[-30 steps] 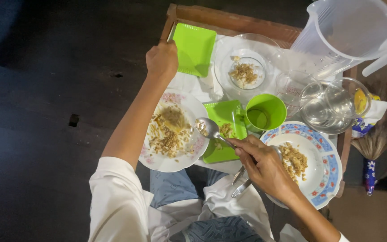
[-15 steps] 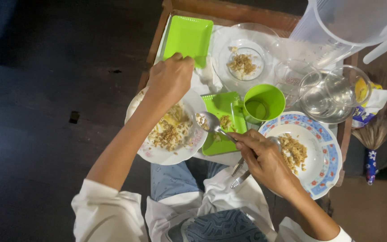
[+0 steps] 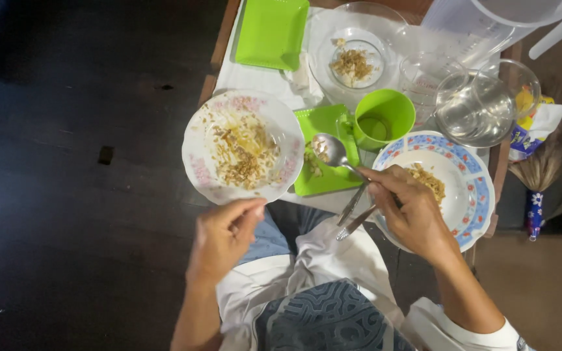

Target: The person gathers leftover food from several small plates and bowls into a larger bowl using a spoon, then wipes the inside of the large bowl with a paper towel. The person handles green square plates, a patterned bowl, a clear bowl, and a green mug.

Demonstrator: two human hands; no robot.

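Observation:
My left hand (image 3: 222, 237) hovers just below the near rim of a white patterned plate (image 3: 198, 170) smeared with rice scraps, its fingers loosely curled and holding nothing. My right hand (image 3: 414, 211) rests over a blue-rimmed plate (image 3: 476, 195) with a little rice and grips a metal spoon (image 3: 333, 151) together with other cutlery handles. The spoon's bowl lies over a small green square plate (image 3: 317, 175) bearing food bits.
A green cup (image 3: 385, 117) stands behind the green plate. Further back are a larger green square plate (image 3: 271, 32), a glass bowl with food (image 3: 352, 62), a clear glass bowl (image 3: 469, 114), a plastic jug (image 3: 489, 26) and a snack packet (image 3: 531, 123). Dark floor lies to the left.
My left hand has drawn back from the far green plate, over the white plate, to its near rim. The rice on the white plate is now mostly gone.

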